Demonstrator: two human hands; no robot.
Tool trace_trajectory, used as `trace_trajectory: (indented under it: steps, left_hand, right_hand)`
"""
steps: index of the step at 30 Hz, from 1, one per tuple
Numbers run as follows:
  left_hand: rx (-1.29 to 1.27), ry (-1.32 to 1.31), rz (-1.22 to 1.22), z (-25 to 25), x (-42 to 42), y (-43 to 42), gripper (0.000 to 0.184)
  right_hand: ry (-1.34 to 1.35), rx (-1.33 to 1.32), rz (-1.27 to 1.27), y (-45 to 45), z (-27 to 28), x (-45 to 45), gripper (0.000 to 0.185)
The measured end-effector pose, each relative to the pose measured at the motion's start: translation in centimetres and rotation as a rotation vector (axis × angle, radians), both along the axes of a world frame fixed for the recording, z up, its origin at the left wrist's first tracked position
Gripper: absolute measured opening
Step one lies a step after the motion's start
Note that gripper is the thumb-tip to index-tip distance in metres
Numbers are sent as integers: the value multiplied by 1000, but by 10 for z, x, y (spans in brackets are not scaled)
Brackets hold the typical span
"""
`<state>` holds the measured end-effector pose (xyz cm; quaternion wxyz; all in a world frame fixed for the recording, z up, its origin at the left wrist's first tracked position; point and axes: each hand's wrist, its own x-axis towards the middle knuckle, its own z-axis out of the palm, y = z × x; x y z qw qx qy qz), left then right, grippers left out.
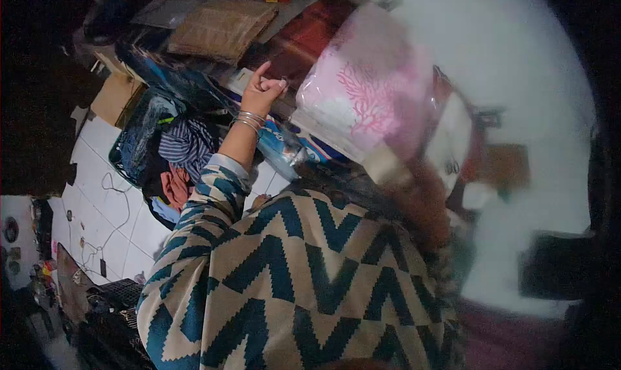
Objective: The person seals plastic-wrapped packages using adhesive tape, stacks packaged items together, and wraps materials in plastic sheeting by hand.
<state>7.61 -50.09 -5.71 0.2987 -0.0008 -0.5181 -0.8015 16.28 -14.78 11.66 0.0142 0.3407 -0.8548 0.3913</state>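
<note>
My left hand (263, 93), with bangles at the wrist, is raised near the upper middle. Its index finger points up and away from the other, bent fingers, and I see nothing held in it. Just to its right is a white and pink package (369, 88) with a pink coral print and a shiny clear wrapping. A dark red item (310, 37) lies behind the hand. Blue and white packaging (278, 140) is below it. I cannot make out my right hand; the area right of the package is blurred.
A basket of clothes (184, 140) stands on the white tiled floor (97, 169) at the left. Near it is a cardboard box (116, 98). A brown flat package (223, 30) lies at the top. A thin cable (126, 218) runs over the tiles.
</note>
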Motion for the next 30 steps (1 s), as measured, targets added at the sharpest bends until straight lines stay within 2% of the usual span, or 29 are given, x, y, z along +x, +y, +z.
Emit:
trace_trajectory:
  steps: [3,5,9,12,15,17,21,23,24,26,28,30]
  left_hand:
    - [69,4,-64,-8,-5,-1,64]
    - [62,16,-66,-12,-8,-1,64]
    - [69,27,-141,-3,-6,5,69]
    - [61,4,-164,-4,-6,11,70]
    - [69,-33,-191,-6,-9,17,70]
    - [69,-48,-200,-9,-10,22,70]
    - [77,-43,-224,-13,-12,20,71]
    - [77,-44,-231,-10,-12,19,72]
    - [55,-78,-227,-4,-7,19,72]
    - [35,-121,-226,-3,-7,18,73]
    - [-64,-127,-226,-7,-11,15,74]
    - [-42,-113,-222,-9,-12,18,74]
  right_hand:
    - [134,165,-29,-7,-1,1,40]
    - [-46,36,-29,-17,10,8,42]
    - [47,37,-102,-14,15,21,43]
    - [100,138,-161,-17,23,29,41]
    - [-194,-24,-186,-5,18,20,41]
    - [36,128,-215,-14,36,38,41]
    - [-34,-6,-212,1,13,22,44]
    - [136,274,-212,-3,26,25,46]
    - [137,274,-213,-2,24,27,46]
    - [-11,85,-252,0,19,28,47]
    - [-74,106,-248,-1,21,22,47]
    - [-133,126,-242,-4,25,19,47]
